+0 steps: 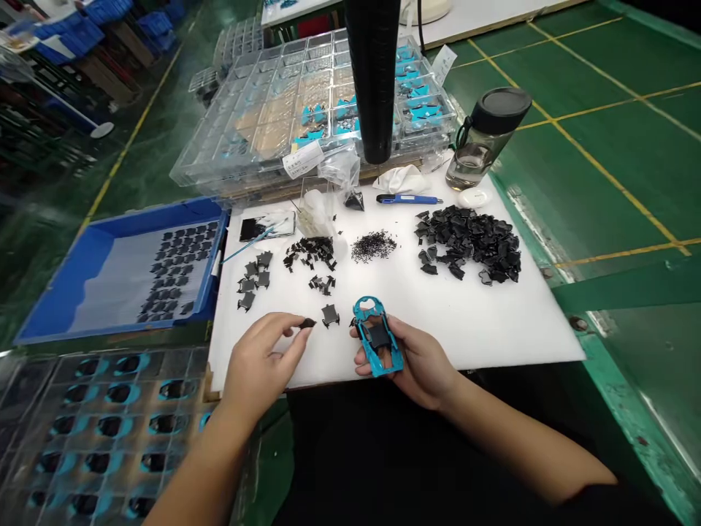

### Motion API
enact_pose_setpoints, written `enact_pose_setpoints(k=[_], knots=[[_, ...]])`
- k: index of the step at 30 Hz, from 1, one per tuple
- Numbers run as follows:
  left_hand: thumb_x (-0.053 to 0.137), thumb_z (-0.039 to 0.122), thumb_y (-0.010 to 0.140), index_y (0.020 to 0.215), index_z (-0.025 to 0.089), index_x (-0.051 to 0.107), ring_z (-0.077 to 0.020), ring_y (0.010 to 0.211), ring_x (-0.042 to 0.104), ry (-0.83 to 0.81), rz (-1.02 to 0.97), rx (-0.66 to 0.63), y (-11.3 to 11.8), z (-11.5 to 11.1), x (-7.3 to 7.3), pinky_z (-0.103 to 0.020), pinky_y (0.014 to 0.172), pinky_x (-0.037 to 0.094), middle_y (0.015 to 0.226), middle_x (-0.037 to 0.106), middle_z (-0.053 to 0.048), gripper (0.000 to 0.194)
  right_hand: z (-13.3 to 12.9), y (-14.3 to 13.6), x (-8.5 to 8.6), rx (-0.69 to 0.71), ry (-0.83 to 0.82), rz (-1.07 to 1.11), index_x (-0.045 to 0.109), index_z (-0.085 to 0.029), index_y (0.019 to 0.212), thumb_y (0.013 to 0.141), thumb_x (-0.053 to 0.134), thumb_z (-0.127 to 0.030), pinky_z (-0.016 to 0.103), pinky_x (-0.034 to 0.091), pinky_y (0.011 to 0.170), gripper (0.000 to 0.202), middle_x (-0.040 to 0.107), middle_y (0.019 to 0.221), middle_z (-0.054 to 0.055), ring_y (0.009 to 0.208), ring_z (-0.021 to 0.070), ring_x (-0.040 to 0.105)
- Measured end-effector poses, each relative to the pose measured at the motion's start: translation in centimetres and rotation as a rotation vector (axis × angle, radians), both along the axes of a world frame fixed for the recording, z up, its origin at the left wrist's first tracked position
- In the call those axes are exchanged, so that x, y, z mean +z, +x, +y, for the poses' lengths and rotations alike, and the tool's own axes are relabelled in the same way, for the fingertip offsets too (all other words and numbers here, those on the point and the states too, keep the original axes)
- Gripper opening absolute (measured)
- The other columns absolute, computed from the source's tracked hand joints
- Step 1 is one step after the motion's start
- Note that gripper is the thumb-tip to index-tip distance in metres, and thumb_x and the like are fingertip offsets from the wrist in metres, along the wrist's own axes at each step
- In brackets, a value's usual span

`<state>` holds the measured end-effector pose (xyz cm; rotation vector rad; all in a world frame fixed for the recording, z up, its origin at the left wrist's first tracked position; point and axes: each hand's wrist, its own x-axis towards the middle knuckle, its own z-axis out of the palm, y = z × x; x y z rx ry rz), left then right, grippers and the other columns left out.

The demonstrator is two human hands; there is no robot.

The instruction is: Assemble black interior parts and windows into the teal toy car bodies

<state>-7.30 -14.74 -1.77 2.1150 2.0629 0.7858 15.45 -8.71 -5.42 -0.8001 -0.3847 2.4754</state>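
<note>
My right hand holds a teal plastic car-shaped shell with a black piece in its middle, over the front of the white work board. Between thumb and forefinger of my left hand is a small dark plastic piece. Just right of that pinch lies a single black flat part on the board. Farther back are a cluster of similar black parts, a pile of small black pieces, a heap of tiny black pins and a large heap of black parts.
Behind the board stand stacked clear compartment trays with teal pieces. A blue tray of black parts is at left, above more trays of teal shells. A blue cutter knife, a bottle and a black post stand or lie near the back.
</note>
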Motion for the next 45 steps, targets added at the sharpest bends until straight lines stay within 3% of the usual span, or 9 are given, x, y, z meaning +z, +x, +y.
enact_pose_setpoints(k=[5,9,16,24,29,32,39,42,45], knots=[[0.065,0.015,0.089,0.101,0.016,0.067,-0.0187,0.089,0.067,0.17,0.056,-0.204,4.7,2.5,1.3,-0.031,0.082,0.054,0.093,0.072,-0.006,0.012,-1.0,-0.8,-0.3,-0.004,0.056,0.025,0.067,-0.014,0.107,0.094,0.059,-0.05,0.034,0.059,0.073,0.039,0.073,0.081,0.008,0.071,0.0193,0.071],[0.063,0.015,0.09,0.099,0.014,0.067,-0.0202,0.084,0.066,0.162,0.139,-0.213,5.9,3.4,1.0,-0.033,0.077,0.055,0.091,0.072,-0.007,0.01,-1.6,-0.8,-0.4,-0.01,0.111,0.06,0.064,-0.017,0.112,0.095,0.059,-0.048,0.033,0.058,0.069,0.036,0.072,0.09,0.006,0.075,0.0186,0.069],[0.056,0.025,0.097,0.097,0.019,0.071,-0.0182,0.083,0.069,0.073,0.162,-0.195,5.5,3.2,1.0,-0.031,0.077,0.055,0.089,0.074,-0.005,0.017,-1.9,-0.4,-0.1,0.013,0.13,0.021,0.062,-0.02,0.113,0.093,0.061,-0.05,0.033,0.059,0.071,0.036,0.071,0.087,0.003,0.076,0.0189,0.071],[0.07,0.038,0.087,0.099,0.022,0.075,-0.017,0.078,0.068,-0.27,-0.247,-0.139,3.8,4.0,1.5,-0.028,0.073,0.055,0.085,0.073,-0.002,0.02,-2.0,0.0,0.3,0.051,0.081,0.026,0.064,-0.015,0.111,0.093,0.06,-0.046,0.037,0.063,0.075,0.036,0.069,0.106,0.009,0.078,0.0209,0.075],[0.055,0.038,0.097,0.102,0.024,0.077,-0.0184,0.092,0.068,-0.342,-0.432,-0.136,3.5,3.2,1.4,-0.03,0.081,0.055,0.099,0.073,-0.005,0.027,-1.6,0.2,1.0,0.08,0.089,0.055,0.057,-0.021,0.127,0.096,0.054,-0.043,0.035,0.063,0.072,0.038,0.069,0.108,0.008,0.076,0.0219,0.077],[0.052,0.04,0.098,0.11,0.026,0.076,-0.019,0.097,0.066,-0.381,-0.486,-0.176,3.6,2.7,1.1,-0.031,0.085,0.054,0.103,0.07,-0.006,0.03,-1.4,0.3,1.4,0.114,0.118,-0.003,0.054,-0.025,0.129,0.098,0.052,-0.039,0.034,0.063,0.068,0.033,0.07,0.104,0.006,0.073,0.02,0.077],[0.048,0.041,0.099,0.115,0.026,0.075,-0.0201,0.095,0.063,-0.416,-0.512,-0.258,4.1,2.2,1.1,-0.034,0.083,0.053,0.096,0.063,-0.007,0.034,-1.1,0.1,1.7,0.131,0.196,-0.185,0.063,-0.019,0.116,0.098,0.055,-0.043,0.028,0.061,0.062,0.03,0.072,0.08,0.005,0.072,0.0165,0.072],[0.051,0.041,0.098,0.109,0.025,0.074,-0.019,0.094,0.063,-0.336,-0.473,-0.154,3.5,2.9,1.1,-0.033,0.084,0.053,0.098,0.065,-0.006,0.03,-0.8,0.3,1.7,0.086,0.203,-0.203,0.061,-0.021,0.116,0.096,0.059,-0.044,0.028,0.06,0.058,0.031,0.071,0.086,0.004,0.07,0.0166,0.072],[0.059,0.043,0.091,0.11,0.023,0.066,-0.0193,0.087,0.064,-0.161,-0.34,0.14,2.5,5.5,0.4,-0.032,0.075,0.053,0.104,0.069,-0.005,0.028,-0.1,0.5,1.7,0.017,0.216,-0.244,0.06,-0.023,0.113,0.092,0.063,-0.045,0.03,0.059,0.057,0.031,0.069,0.091,0.003,0.068,0.0165,0.071]])
